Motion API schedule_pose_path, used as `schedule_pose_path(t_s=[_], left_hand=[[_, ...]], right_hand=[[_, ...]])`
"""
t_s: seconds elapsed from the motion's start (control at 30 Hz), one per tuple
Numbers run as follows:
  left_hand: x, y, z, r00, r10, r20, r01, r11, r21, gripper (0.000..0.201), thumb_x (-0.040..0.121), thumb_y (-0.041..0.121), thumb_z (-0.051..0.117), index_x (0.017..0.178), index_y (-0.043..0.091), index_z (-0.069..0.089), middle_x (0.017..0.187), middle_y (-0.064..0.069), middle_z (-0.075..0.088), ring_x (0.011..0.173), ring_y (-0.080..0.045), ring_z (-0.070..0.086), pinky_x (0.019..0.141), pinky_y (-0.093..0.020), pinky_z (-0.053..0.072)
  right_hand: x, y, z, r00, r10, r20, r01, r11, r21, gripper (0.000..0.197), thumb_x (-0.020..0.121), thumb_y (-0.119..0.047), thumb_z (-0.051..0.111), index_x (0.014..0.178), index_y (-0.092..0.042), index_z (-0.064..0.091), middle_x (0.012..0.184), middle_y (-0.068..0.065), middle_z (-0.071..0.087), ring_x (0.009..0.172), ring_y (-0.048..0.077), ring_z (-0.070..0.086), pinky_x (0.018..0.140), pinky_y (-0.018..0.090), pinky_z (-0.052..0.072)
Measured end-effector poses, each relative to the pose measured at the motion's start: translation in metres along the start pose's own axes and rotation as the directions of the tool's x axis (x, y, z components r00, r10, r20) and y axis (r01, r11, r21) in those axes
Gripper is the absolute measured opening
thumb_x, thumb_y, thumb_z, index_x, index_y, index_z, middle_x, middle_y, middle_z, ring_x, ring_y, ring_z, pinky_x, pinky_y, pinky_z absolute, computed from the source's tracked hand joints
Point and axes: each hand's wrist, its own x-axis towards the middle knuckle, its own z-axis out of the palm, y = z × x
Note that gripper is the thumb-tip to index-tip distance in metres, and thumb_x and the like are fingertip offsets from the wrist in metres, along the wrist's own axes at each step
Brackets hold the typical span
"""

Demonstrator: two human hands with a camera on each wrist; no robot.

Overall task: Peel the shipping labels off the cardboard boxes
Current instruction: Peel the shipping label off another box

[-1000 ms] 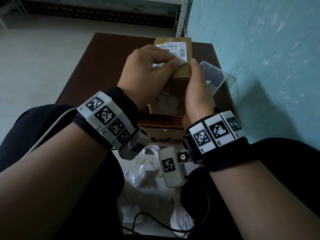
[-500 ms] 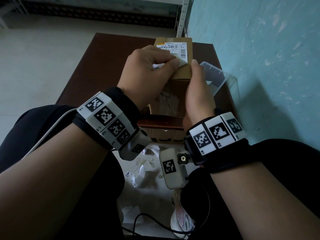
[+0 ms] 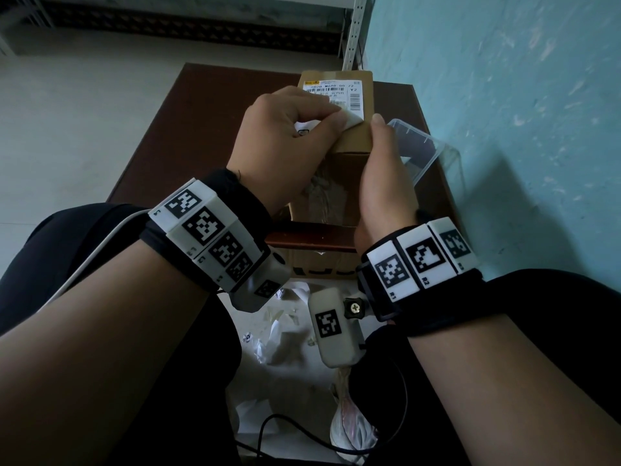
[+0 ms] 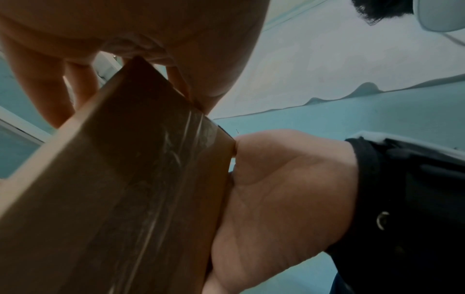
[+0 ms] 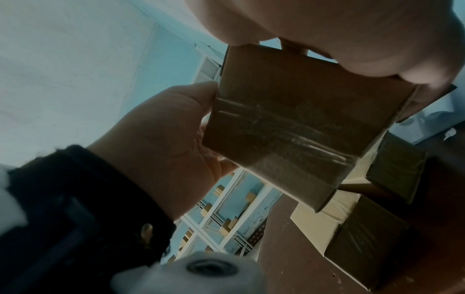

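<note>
Well, the left hand (image 3: 285,139) pinched the lifted near corner of the shipping label (image 3: 336,99) between thumb and forefinger, atop the cardboard box (image 3: 349,142) held above the brown table's (image 3: 188,129) near edge. The right hand (image 3: 386,183) clasped the box's right side, fingers hidden. The peel looked barely started; next, a steady pull.

Three cardboard boxes (image 5: 289,111), one shipping label (image 3: 336,94), one plastic tub (image 3: 416,153)

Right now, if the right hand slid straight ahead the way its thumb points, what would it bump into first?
Probably nothing soon. The right hand lies along the side of the brown cardboard box; ahead is the dark brown table. The clear plastic tub sits just beside that line; depth is unclear.
</note>
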Motion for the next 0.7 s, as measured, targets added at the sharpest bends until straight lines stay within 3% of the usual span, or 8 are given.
schedule_pose_path(t_s=[0.1, 0.2, 0.3, 0.4, 0.53, 0.7], left_hand=[[-0.0006, 0.0003, 0.0009, 1.000, -0.006, -0.008, 0.006, 1.000, 0.002, 0.016, 0.096, 0.031, 0.067, 0.112, 0.031, 0.071, 0.104, 0.017, 0.064, 0.101, 0.008, 0.060, 0.091, -0.008, 0.047], [-0.0008, 0.0010, 0.0012, 1.000, -0.018, -0.010, 0.018, 1.000, -0.001, 0.015, 0.096, 0.031, 0.067, 0.111, 0.032, 0.072, 0.104, 0.017, 0.064, 0.103, 0.005, 0.061, 0.092, -0.011, 0.048], [0.0001, 0.0009, 0.0008, 0.999, -0.036, -0.016, 0.036, 0.999, -0.011, 0.019, 0.096, 0.033, 0.067, 0.110, 0.025, 0.077, 0.104, 0.015, 0.066, 0.106, 0.002, 0.063, 0.093, -0.015, 0.050], [0.0005, 0.0007, 0.0009, 0.998, -0.054, -0.023, 0.054, 0.998, -0.017, 0.020, 0.095, 0.034, 0.068, 0.109, 0.024, 0.078, 0.105, 0.014, 0.067, 0.107, 0.000, 0.064, 0.094, -0.019, 0.052], [-0.0009, 0.0029, 0.0007, 0.998, -0.054, -0.021, 0.054, 0.998, -0.036, 0.012, 0.095, 0.032, 0.068, 0.105, 0.035, 0.072, 0.102, 0.016, 0.066, 0.106, 0.000, 0.064, 0.093, -0.021, 0.053], [-0.0012, 0.0029, -0.0009, 0.998, -0.059, -0.015, 0.059, 0.998, -0.028, 0.011, 0.095, 0.032, 0.068, 0.103, 0.039, 0.069, 0.101, 0.018, 0.065, 0.102, 0.004, 0.063, 0.089, -0.011, 0.050]], right_hand=[[0.0015, 0.0005, -0.0004, 1.000, -0.010, 0.011, 0.010, 1.000, 0.004, 0.067, 0.095, -0.071, 0.046, 0.141, -0.029, 0.070, 0.127, 0.004, 0.076, 0.117, 0.024, 0.072, 0.108, 0.050, 0.056], [0.0027, 0.0011, -0.0005, 1.000, -0.016, 0.012, 0.016, 1.000, 0.009, 0.069, 0.092, -0.071, 0.046, 0.140, -0.027, 0.071, 0.126, 0.004, 0.076, 0.117, 0.024, 0.072, 0.108, 0.049, 0.056], [0.0024, 0.0017, -0.0003, 0.999, -0.026, 0.019, 0.026, 1.000, 0.002, 0.073, 0.087, -0.072, 0.045, 0.139, -0.027, 0.071, 0.126, 0.004, 0.076, 0.118, 0.023, 0.071, 0.109, 0.050, 0.056], [0.0025, 0.0022, -0.0011, 0.999, -0.029, 0.020, 0.029, 1.000, -0.009, 0.065, 0.098, -0.068, 0.045, 0.140, -0.026, 0.070, 0.126, 0.005, 0.076, 0.117, 0.024, 0.071, 0.109, 0.050, 0.056], [0.0023, 0.0015, 0.0007, 1.000, -0.020, 0.021, 0.020, 1.000, 0.004, 0.080, 0.080, -0.072, 0.043, 0.139, -0.026, 0.071, 0.128, 0.006, 0.076, 0.119, 0.025, 0.072, 0.110, 0.050, 0.055], [0.0037, 0.0021, 0.0021, 1.000, -0.016, 0.021, 0.016, 1.000, -0.002, 0.082, 0.077, -0.074, 0.042, 0.138, -0.027, 0.071, 0.129, 0.007, 0.075, 0.119, 0.026, 0.072, 0.110, 0.051, 0.055]])
